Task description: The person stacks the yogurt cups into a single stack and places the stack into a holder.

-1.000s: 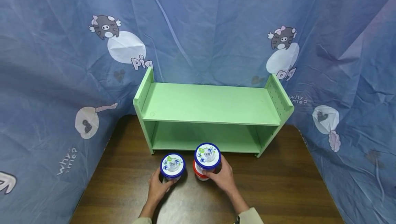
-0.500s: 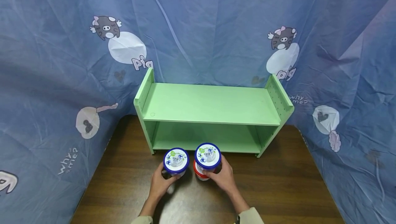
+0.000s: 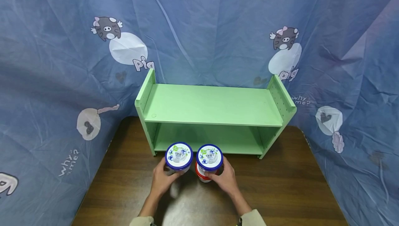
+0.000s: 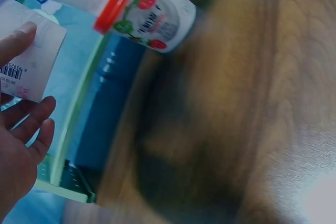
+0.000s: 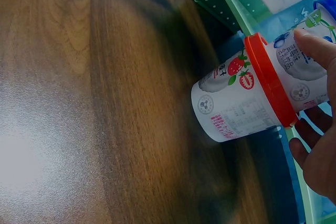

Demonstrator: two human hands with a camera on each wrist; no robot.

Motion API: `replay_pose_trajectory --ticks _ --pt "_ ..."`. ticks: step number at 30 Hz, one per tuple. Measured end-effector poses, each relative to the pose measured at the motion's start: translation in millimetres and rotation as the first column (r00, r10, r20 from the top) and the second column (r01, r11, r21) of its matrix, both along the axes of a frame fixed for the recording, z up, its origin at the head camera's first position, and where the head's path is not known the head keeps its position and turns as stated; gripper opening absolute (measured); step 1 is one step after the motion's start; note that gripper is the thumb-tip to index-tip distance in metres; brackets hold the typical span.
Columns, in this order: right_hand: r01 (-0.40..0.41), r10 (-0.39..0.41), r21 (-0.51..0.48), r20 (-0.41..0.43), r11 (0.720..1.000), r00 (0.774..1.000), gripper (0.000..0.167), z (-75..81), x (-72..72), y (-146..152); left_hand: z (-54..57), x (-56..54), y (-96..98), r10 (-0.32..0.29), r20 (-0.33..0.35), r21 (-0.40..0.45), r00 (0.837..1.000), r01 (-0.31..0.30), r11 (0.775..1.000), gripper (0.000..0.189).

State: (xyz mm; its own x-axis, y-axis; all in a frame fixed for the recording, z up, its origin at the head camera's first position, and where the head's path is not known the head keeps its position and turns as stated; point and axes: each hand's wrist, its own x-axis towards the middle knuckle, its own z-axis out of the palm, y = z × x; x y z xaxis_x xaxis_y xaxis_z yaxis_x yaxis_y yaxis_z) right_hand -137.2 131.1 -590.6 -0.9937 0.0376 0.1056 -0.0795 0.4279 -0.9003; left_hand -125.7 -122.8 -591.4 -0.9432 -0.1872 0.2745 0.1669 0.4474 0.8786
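My left hand (image 3: 162,180) grips a blue-lidded tub (image 3: 179,155), raised above the table. In the left wrist view, the thumb lies across its white side (image 4: 38,59), near a barcode. My right hand (image 3: 225,177) holds a second blue-lidded tub (image 3: 209,156) with blueberries printed on it. This one sits on top of a red-lidded tub (image 5: 231,100) with strawberries on its side, which stands on the table. The two blue lids are side by side with a narrow gap. The right wrist view shows the thumb on the upper tub, just above the red lid.
A green two-level shelf (image 3: 212,104) stands at the back of the brown wooden table (image 3: 280,188), just behind the tubs. Its side panels rise above the top board. Blue patterned cloth (image 3: 199,28) hangs behind and at both sides.
My left hand has lifted its blue-lidded tub, moving it slightly right and toward the shelf, closer to the stacked pair. The right hand and its tubs have stayed put.
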Motion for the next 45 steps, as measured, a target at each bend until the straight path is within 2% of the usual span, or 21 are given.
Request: replay_pose_trajectory --ticks 5,11,15,18,25,33,45 --pt "0.005 -0.005 0.008 -0.016 1.000 1.000 0.091 -1.4 -0.2 1 12.2 -2.6 1.3 -0.019 -0.080 -0.037 0.997 0.016 0.999 0.070" --pt "0.003 -0.003 0.001 -0.005 1.000 1.000 0.091 -1.9 -0.2 1 29.9 -5.4 3.0 -0.042 -0.131 -0.019 0.990 0.040 0.999 0.063" --pt "-0.001 0.001 0.001 -0.005 1.000 1.000 0.090 -1.8 0.4 1 42.9 -6.5 6.1 -0.044 -0.167 -0.054 0.985 0.036 0.998 0.067" --pt "-0.004 0.004 -0.001 -0.007 1.000 1.000 0.089 -2.0 0.7 1 53.3 -7.2 9.4 -0.048 -0.164 -0.082 0.985 0.035 0.996 0.071" --pt "0.001 -0.001 -0.007 0.005 1.000 1.000 0.088 -0.8 1.3 1 71.2 -11.2 19.8 -0.127 -0.139 -0.035 0.982 0.123 0.992 0.072" --pt "-0.010 0.010 0.001 0.005 1.000 1.000 0.087 -1.8 0.1 2 83.7 -15.2 36.3 -0.206 -0.091 0.044 0.974 0.210 0.977 0.072" --pt "-0.027 0.027 0.004 -0.007 1.000 1.000 0.084 -1.8 -0.4 2 88.4 -20.5 56.6 -0.247 -0.106 -0.001 0.963 0.248 0.969 0.066"
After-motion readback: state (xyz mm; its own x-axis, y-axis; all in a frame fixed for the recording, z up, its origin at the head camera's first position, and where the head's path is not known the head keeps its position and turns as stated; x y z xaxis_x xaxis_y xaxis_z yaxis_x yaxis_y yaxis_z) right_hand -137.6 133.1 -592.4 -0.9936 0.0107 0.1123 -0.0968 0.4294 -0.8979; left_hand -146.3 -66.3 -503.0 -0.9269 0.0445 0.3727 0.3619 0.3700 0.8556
